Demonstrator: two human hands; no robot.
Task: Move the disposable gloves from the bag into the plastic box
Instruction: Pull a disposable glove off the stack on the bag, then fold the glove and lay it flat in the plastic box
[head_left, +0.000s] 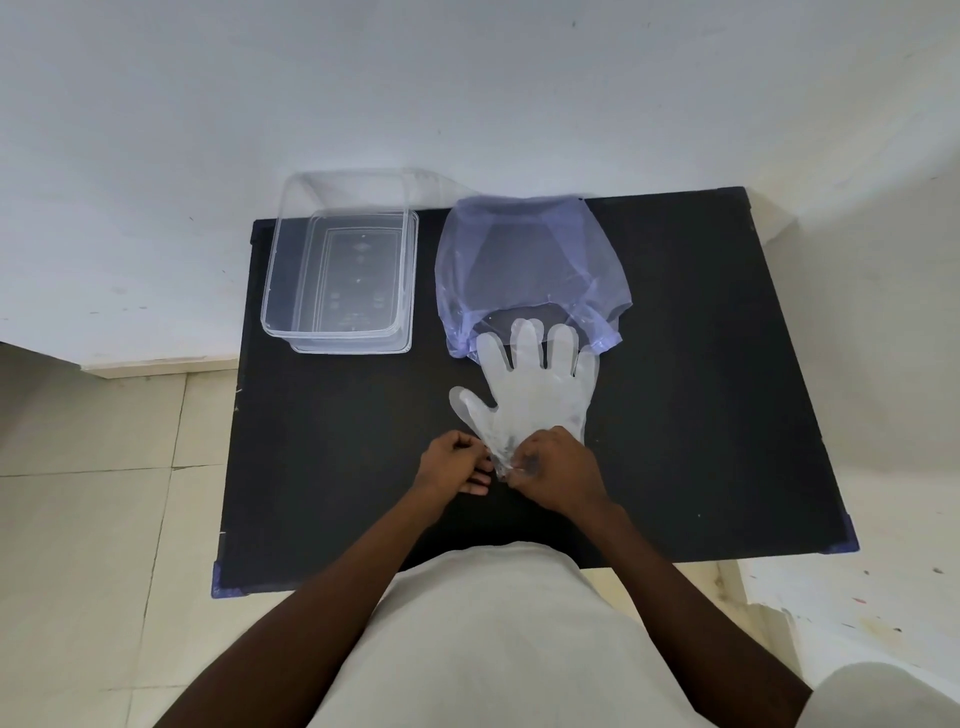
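A stack of clear disposable gloves (535, 387) lies flat on the black table (701, 405), fingertips just inside the mouth of a bluish see-through bag (524, 260). The bag lies at the back centre with its opening toward me. A clear plastic box (340, 270) stands open at the back left, nothing in it. My right hand (553, 470) pinches the gloves' cuff end. My left hand (457, 462) is curled beside it, fingertips touching the same cuff edge.
The table stands against a white wall, with tiled floor to its left. Blue tape marks the table's near corners (221, 584). My light-coloured shirt covers the near edge of the table.
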